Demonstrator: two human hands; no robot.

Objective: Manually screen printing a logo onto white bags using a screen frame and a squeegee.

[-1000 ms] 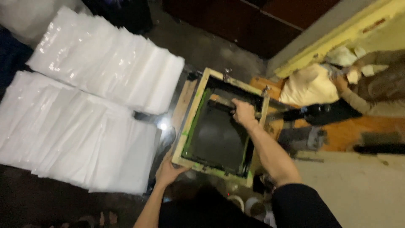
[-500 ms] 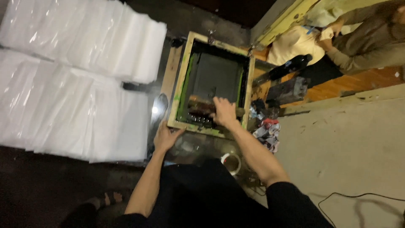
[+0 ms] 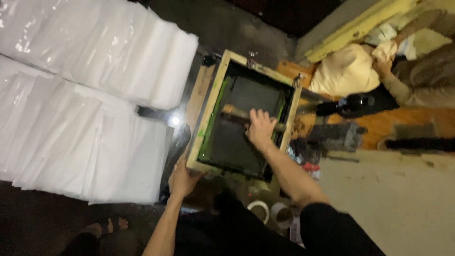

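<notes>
Mid-frame: wooden screen frame with dark mesh. Right hand closed around squeegee lying across mesh. Left hand gripping frame's lower-left corner. White sheets stacked upper left.

One wooden screen frame, one squeegee, two tape rolls, two sheet stacks.

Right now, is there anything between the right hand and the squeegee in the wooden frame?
Nothing visible. The right hand already grips the squeegee lying across the dark screen inside the wooden frame. The left hand holds the frame's near corner, off to the side.
</notes>
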